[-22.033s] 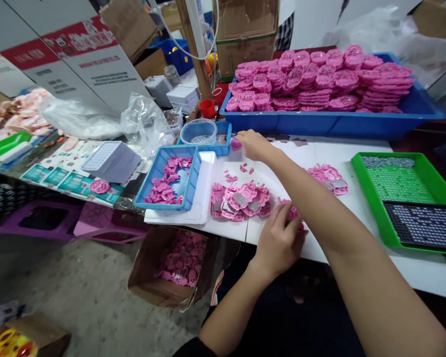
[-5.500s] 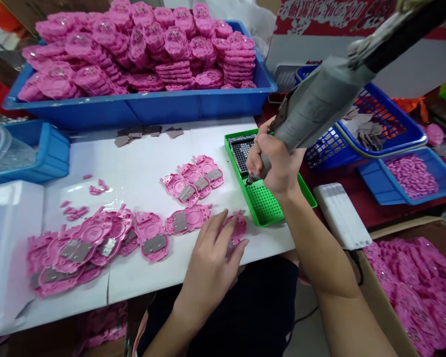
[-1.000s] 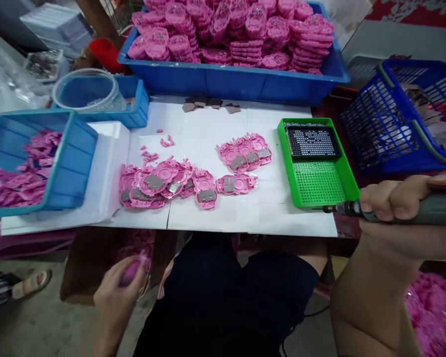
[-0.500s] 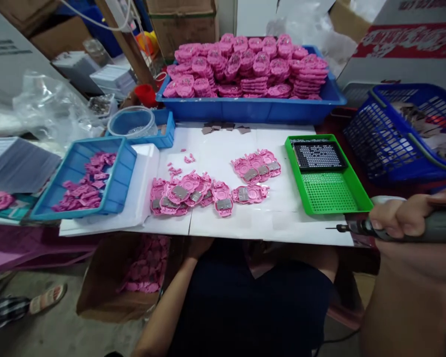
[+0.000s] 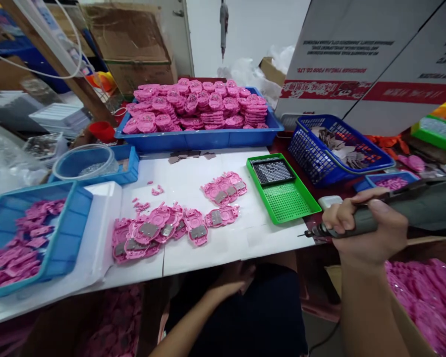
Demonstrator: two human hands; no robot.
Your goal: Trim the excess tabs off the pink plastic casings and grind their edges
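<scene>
My right hand (image 5: 367, 225) is wrapped round a dark grey electric screwdriver (image 5: 384, 215). The thin bit points left, over the front right corner of the white-covered table. Below the table edge, my left hand (image 5: 238, 278) lies over my lap with its fingers loosely apart and nothing visible in it; part of it is in shadow. Pink plastic casings with grey metal plates (image 5: 197, 231) lie in an overlapping row on the table, and another cluster of pink casings (image 5: 225, 188) is behind them. Small pink pieces (image 5: 143, 206) are scattered to the left.
A blue tray (image 5: 200, 141) stacked with pink assemblies stands at the back. To the right are a green tray (image 5: 314, 204) with a black grid and a blue basket (image 5: 305, 158). A light-blue bin (image 5: 72, 233) of pink parts stands left. Another screwdriver (image 5: 223, 29) hangs behind.
The view has swung right and up, bringing the hanging screwdriver and a box of pink parts into sight. My left hand now shows over my lap; my right still grips the electric screwdriver.
</scene>
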